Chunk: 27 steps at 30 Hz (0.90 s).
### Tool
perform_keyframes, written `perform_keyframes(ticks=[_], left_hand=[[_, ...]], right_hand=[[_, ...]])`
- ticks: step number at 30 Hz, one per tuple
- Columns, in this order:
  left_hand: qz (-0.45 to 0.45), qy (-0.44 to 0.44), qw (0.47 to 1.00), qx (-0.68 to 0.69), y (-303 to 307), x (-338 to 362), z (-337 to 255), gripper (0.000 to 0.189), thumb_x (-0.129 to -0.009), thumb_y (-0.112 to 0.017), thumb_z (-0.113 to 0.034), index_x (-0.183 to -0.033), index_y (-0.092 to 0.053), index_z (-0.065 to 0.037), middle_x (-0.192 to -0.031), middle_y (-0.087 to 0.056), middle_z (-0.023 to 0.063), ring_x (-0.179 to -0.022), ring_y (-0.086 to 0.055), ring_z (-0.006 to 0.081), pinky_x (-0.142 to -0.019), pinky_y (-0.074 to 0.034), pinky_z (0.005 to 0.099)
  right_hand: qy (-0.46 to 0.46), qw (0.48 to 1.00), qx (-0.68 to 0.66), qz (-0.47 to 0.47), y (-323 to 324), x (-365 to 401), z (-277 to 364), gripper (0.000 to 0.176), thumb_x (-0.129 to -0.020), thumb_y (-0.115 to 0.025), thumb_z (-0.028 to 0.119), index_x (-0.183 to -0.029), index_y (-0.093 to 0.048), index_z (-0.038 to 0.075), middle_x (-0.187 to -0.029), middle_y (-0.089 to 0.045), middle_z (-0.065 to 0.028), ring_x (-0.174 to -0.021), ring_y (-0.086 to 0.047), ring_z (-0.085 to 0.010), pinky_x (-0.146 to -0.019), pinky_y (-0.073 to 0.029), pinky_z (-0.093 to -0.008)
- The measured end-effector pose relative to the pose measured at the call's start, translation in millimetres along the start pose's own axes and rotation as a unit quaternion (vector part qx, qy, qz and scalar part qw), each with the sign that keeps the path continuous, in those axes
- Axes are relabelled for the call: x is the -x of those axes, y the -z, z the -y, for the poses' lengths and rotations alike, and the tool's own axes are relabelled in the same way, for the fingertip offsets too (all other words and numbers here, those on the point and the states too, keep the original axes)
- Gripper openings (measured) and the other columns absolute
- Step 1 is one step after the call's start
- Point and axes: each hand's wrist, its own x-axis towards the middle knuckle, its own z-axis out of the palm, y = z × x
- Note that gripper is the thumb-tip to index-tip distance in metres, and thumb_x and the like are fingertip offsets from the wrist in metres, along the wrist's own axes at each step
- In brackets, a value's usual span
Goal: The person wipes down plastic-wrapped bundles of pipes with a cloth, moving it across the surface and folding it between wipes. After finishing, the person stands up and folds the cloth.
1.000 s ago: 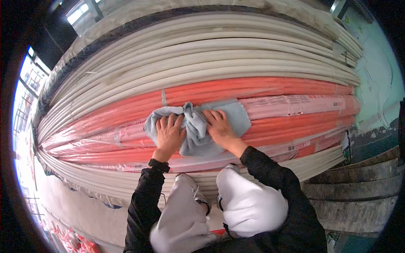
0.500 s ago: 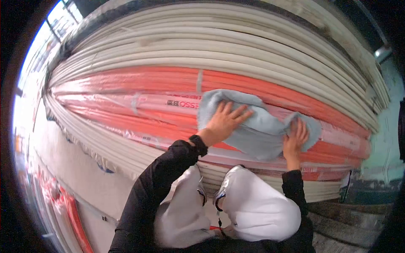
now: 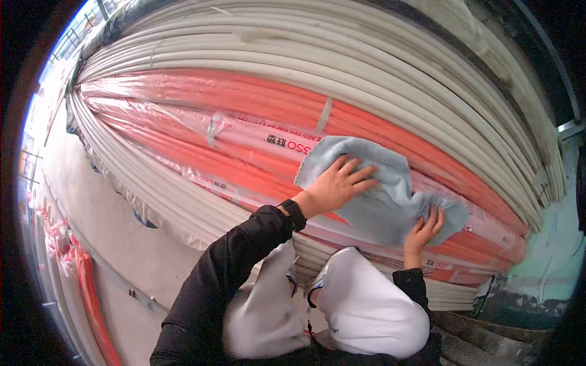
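Note:
A grey-blue cloth (image 3: 386,171) lies spread over plastic-wrapped bundles of red pipes (image 3: 244,161), with folds near its right end. My left hand (image 3: 337,186) presses on the cloth's left part, palm down, fingers spread. At the right end my right hand (image 3: 423,233) has its fingers curled over the bunched cloth, gripping it. Printed lettering shows on the pink wrapping (image 3: 244,131) just left of the cloth. Part of the red bundles is hidden beneath the cloth and my hands.
Long cream pipes (image 3: 274,58) lie above and below the red bundles. My knees (image 3: 372,305) are bent close to the stack. More red wrapped pipes (image 3: 91,299) lie at lower left, and a pale green wall (image 3: 552,244) stands at right.
The view has tilted and shifted. The cloth's left part is now spread flatter, with its upper edge unfolded. Both hands remain on the cloth.

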Motion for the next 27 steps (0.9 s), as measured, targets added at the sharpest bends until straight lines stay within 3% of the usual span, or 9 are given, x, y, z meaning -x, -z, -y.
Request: perform_keyframes(ticks=[5,9,16,19,27], left_hand=[[-0.051,0.036,0.998,0.022,4,17,18,0.046,-0.087,-0.063,-0.027,-0.132,-0.057,-0.024,-0.146,-0.051,0.0037,-0.129,-0.049,0.0296,-0.113,-0.037,0.0515],[-0.018,0.068,0.997,0.018,10,33,32,0.05,-0.084,-0.068,-0.027,-0.133,-0.056,-0.023,-0.142,-0.052,0.0042,-0.128,-0.049,0.0304,-0.112,-0.037,0.0522],[-0.072,0.154,0.985,-0.004,10,82,74,0.062,-0.07,-0.079,-0.026,-0.128,-0.057,-0.017,-0.14,-0.052,0.0089,-0.133,-0.044,0.0364,-0.11,-0.033,0.0559],[-0.083,0.193,0.977,-0.027,19,103,87,0.053,-0.073,-0.077,-0.023,-0.122,-0.059,-0.015,-0.136,-0.054,0.0114,-0.131,-0.045,0.0362,-0.112,-0.033,0.0543],[-0.095,0.247,0.961,-0.085,20,147,123,0.056,-0.074,-0.075,-0.02,-0.126,-0.055,-0.011,-0.143,-0.049,0.0153,-0.139,-0.037,0.0414,-0.117,-0.026,0.0567]], right_hand=[[0.017,0.998,0.041,0.04,-1,-11,18,0.043,-0.089,-0.058,0.011,-0.132,-0.058,0.005,-0.139,-0.048,-0.0153,-0.131,-0.041,-0.0388,-0.109,-0.03,-0.0533],[0.046,0.996,0.033,0.074,-5,-15,48,0.045,-0.086,-0.061,0.01,-0.131,-0.058,0.006,-0.139,-0.049,-0.0138,-0.129,-0.042,-0.0376,-0.11,-0.028,-0.0548],[0.03,0.992,0.043,0.116,-15,-17,107,0.048,-0.086,-0.063,0.01,-0.133,-0.055,0.007,-0.137,-0.048,-0.0129,-0.129,-0.04,-0.0387,-0.111,-0.027,-0.0568],[0.038,0.989,0.034,0.137,-16,-21,118,0.047,-0.087,-0.064,0.011,-0.133,-0.054,0.007,-0.136,-0.047,-0.0132,-0.129,-0.04,-0.0397,-0.111,-0.027,-0.0572],[0.096,0.987,0.002,0.128,-41,-17,157,0.05,-0.084,-0.067,0.01,-0.132,-0.056,0.01,-0.13,-0.048,-0.0141,-0.123,-0.042,-0.0383,-0.105,-0.033,-0.0544]])
